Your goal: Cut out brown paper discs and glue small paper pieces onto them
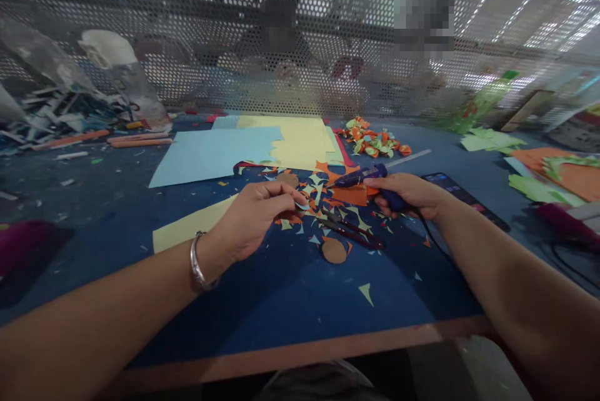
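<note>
My left hand (pixel 255 217), with a silver bangle at the wrist, pinches a small pale blue paper piece (pixel 302 206) between thumb and fingertips. In my right hand (pixel 407 193) is a dark blue glue gun (pixel 360 175), its tip pointing left over orange and pale green paper scraps (pixel 315 187). A clear glue stick (pixel 409 158) extends from behind the gun. Just below the scraps lie dark-handled scissors (pixel 354 232) and a round brown disc (pixel 334 251). Another brown disc (pixel 287 179) sits behind my left fingers.
Blue paper (pixel 213 154) and yellow paper (pixel 300 138) lie behind the hands, near small folded paper pieces (pixel 372 138). A phone (pixel 462 198) is by my right forearm. Bottles (pixel 124 79) and perforated metal (pixel 201 26) stand behind; people are beyond.
</note>
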Action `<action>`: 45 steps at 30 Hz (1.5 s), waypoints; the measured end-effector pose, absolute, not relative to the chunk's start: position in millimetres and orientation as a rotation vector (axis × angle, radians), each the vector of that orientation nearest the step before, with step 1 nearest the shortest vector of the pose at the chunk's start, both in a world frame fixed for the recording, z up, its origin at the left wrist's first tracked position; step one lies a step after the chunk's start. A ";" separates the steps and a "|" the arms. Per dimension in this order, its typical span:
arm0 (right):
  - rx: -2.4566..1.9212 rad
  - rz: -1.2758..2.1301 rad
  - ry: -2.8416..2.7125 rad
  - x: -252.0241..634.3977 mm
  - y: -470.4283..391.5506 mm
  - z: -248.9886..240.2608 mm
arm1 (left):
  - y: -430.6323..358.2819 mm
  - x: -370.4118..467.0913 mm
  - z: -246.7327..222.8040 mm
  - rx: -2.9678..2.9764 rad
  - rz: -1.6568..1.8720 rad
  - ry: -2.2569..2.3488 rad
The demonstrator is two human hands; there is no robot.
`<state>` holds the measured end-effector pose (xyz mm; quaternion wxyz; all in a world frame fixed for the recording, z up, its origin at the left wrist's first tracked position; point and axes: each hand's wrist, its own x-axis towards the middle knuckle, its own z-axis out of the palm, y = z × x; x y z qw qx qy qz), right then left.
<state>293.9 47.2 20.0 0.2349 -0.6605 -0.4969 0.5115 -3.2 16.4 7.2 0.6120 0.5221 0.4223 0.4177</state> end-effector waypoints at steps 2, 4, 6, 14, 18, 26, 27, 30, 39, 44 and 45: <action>-1.856 1.342 -1.382 292.1 45.8 19.8 | 15.8 -3.9 8.2 1.230 0.984 0.974; -1.899 1.263 -1.413 289.7 43.2 19.7 | 14.8 -3.9 9.3 1.243 1.003 0.976; -1.946 1.165 -1.470 288.4 39.0 19.9 | 13.6 -3.6 10.2 1.270 1.002 0.980; -2.026 0.407 -1.747 291.7 -2.3 35.4 | 12.6 -6.2 5.2 1.658 0.993 0.992; -1.734 0.379 -1.913 264.9 -26.4 43.0 | 5.9 -4.2 3.1 1.768 0.986 0.874; -1.275 0.948 -2.050 212.2 -28.4 32.0 | -9.8 2.3 2.9 1.890 0.998 0.680; -1.259 0.976 -2.038 210.7 -27.0 30.4 | -9.2 2.1 2.6 1.879 1.011 0.682; -1.240 1.022 -1.977 209.0 -24.1 26.2 | -5.3 1.1 1.7 1.799 1.018 0.701; -1.201 0.971 -1.830 207.8 -20.6 12.9 | -2.0 5.4 4.4 1.309 0.764 0.794; -1.175 0.976 -1.776 207.5 -19.9 11.1 | -4.1 8.1 7.8 1.149 0.748 0.757; -1.173 0.975 -1.772 207.2 -20.1 10.9 | -4.0 8.3 7.8 1.138 0.754 0.753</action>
